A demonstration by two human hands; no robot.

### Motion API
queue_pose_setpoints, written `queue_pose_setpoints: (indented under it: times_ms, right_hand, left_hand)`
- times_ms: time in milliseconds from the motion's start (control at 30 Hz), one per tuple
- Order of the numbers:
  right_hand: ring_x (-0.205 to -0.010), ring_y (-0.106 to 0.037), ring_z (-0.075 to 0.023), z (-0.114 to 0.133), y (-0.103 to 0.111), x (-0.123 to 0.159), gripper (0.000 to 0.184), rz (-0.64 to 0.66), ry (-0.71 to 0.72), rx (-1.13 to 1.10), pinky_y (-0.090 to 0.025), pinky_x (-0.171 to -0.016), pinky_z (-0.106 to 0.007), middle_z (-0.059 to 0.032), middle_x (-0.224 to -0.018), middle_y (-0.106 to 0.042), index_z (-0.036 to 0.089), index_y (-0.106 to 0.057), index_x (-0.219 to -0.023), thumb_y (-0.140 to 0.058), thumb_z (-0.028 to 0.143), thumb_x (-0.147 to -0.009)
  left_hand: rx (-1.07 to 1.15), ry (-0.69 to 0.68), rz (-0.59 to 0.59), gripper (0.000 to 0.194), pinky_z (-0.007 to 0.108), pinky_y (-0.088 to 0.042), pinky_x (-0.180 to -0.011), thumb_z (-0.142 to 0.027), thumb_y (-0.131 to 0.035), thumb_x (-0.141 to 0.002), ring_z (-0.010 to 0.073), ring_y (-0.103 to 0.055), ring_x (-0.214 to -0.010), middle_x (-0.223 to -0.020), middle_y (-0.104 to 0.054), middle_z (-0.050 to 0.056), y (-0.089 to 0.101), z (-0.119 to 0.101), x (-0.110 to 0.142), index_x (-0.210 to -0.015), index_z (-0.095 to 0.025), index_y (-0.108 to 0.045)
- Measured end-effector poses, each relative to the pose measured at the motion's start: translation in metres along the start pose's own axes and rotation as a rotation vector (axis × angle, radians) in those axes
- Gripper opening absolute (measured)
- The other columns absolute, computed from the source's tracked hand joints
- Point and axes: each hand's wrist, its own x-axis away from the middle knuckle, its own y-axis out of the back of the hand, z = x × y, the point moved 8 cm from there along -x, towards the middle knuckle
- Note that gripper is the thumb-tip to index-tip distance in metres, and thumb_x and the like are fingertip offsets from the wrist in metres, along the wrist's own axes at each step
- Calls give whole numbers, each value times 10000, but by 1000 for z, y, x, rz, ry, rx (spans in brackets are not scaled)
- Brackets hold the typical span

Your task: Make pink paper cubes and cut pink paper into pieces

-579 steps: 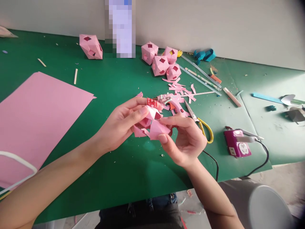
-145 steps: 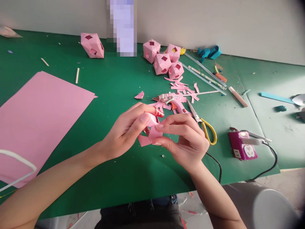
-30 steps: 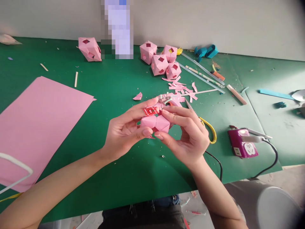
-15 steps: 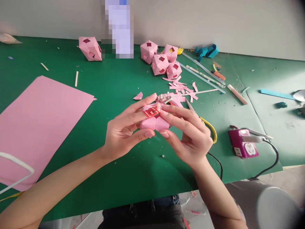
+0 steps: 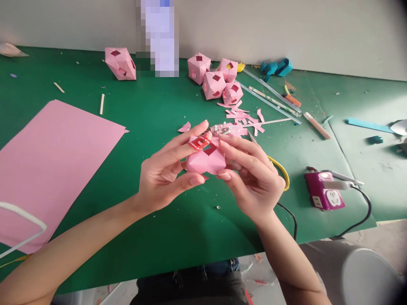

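Between both hands, above the green table, is a pink folded paper ball [image 5: 206,163] with a diamond-shaped opening in its upper face. My left hand [image 5: 168,165] grips it from the left, thumb below and fingers above; a red patterned band [image 5: 200,142] wraps one of its fingertips. My right hand [image 5: 254,173] holds the right side, fingertips on top and thumb at the lower edge. Just behind the hands lie a glue gun [image 5: 221,128], partly hidden, and a heap of pink paper strips [image 5: 237,113]. Yellow-handled scissors [image 5: 280,171] are partly covered by my right hand.
Several finished-looking pink paper balls [image 5: 213,85] stand at the back, with another [image 5: 121,63] farther left. Pink paper sheets [image 5: 60,161] lie on the left. A purple power socket [image 5: 324,190] with a cable sits right. Glue sticks [image 5: 273,101] and teal paper pieces [image 5: 276,67] lie back right.
The paper ball has tilted slightly, showing more of its opening. My right fingers have shifted off the red band toward the right side, and the right thumb has moved slightly right.
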Motion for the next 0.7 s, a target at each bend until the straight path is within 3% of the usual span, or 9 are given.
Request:
queue_pose_setpoints:
  times_ms: [133,333,467,700]
  right_hand:
    - [-1192,-758,-281,1,2,2,404,-49,-1,13,-680,-991,-482,-41,-1323,-766,368,-725,-1336,-751,245,-952]
    - [-1198,-762,-288,2,0,6,440,-118,2,32,-645,-1064,-528,-16,-1319,-774,372,-724,-1333,-740,160,-948]
    - [-1204,-760,-279,2,0,6,444,-120,18,16,-635,-1081,-528,-17,-1333,-763,359,-721,-1333,-750,151,-942]
    - [-1196,-761,-296,2,0,7,392,-125,-10,49,-660,-1027,-528,-21,-1307,-780,364,-741,-1310,-734,192,-958]
  left_hand:
    - [-23,2,-71,350,600,-316,-1338,-423,-637,-1025,308,-458,-1539,-1548,-603,-49,4,0,-1,-1368,-432,-701]
    - [-2,-25,-67,359,611,-423,-1282,-338,-699,-994,326,-481,-1521,-1587,-558,-77,3,0,0,-1337,-441,-717]
    - [-13,-80,-34,349,624,-401,-1289,-327,-689,-1008,341,-419,-1558,-1598,-542,-107,3,-2,0,-1342,-424,-711]
    - [-70,-75,-24,355,646,-393,-1287,-321,-720,-984,327,-510,-1497,-1592,-543,-98,4,-4,-1,-1307,-468,-723]
